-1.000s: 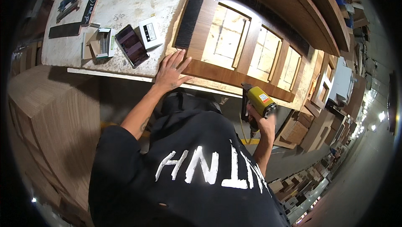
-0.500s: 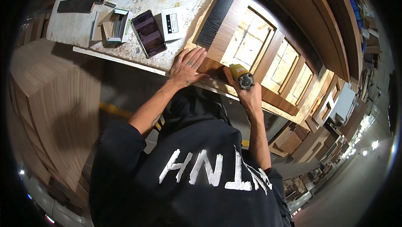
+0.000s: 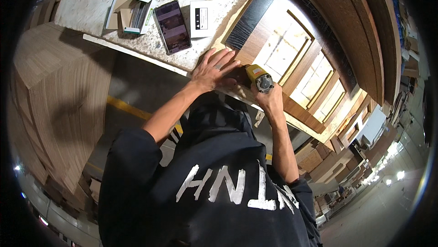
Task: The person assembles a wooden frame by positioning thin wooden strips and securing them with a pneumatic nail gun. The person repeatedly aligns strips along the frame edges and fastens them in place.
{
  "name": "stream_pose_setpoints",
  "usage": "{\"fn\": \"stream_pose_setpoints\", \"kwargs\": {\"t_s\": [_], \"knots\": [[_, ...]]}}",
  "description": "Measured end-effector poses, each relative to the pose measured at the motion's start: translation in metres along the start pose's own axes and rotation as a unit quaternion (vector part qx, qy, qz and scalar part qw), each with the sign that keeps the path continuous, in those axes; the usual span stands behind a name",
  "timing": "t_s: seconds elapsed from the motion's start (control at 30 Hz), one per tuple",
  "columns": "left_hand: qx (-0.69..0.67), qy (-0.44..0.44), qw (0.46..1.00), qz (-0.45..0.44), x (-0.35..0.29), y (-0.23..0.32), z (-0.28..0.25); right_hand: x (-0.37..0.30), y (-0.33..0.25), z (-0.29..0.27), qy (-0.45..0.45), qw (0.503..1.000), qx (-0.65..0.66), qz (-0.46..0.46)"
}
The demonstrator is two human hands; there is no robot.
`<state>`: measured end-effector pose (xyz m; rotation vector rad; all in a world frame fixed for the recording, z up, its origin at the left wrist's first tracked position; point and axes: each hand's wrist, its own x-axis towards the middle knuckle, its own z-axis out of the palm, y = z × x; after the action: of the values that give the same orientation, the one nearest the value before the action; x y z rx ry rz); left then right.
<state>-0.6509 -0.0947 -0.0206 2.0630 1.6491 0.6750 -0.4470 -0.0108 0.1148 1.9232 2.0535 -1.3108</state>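
Note:
A brown wood-grain frame [image 3: 299,113] with several rectangular openings lies on the bench, a black strip [image 3: 255,12] along its left end and another along its far side. My left hand [image 3: 211,71] rests palm down with fingers spread at the frame's near left corner. Just right of it, my right hand [image 3: 270,99] grips a yellow nail gun [image 3: 259,77]. The tool's round dark cap faces up, and its nose is hidden against the frame's near rail.
On the white worktop [image 3: 132,41] lie a phone [image 3: 172,27], a white box [image 3: 199,19] and an opened carton of strips [image 3: 132,14]. Curved brown panels [image 3: 351,32] stand beyond the frame. A tall board stack [image 3: 64,96] rises at left.
The whole view has shifted, so the bench appears higher and farther right. The nail gun has moved left along the near rail, closer to my left hand, whose fingers are spread wider.

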Motion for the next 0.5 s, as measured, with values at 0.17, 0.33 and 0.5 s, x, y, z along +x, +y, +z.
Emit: {"fn": "stream_pose_setpoints", "kwargs": {"t_s": [0.17, 0.33, 0.5], "knots": [[-0.052, 0.051, 0.997, -0.024, -0.006, 0.015, 0.010, 0.003, -0.004, -0.004, -0.010, 0.999, -0.014, 0.032], [-0.092, 0.084, 0.991, -0.058, -0.011, 0.025, 0.019, 0.002, 0.000, -0.003, -0.004, 0.999, -0.009, 0.040], [-0.156, 0.126, 0.977, -0.072, -0.007, 0.028, 0.021, 0.000, -0.001, -0.006, -0.012, 0.999, 0.012, 0.041]]}}
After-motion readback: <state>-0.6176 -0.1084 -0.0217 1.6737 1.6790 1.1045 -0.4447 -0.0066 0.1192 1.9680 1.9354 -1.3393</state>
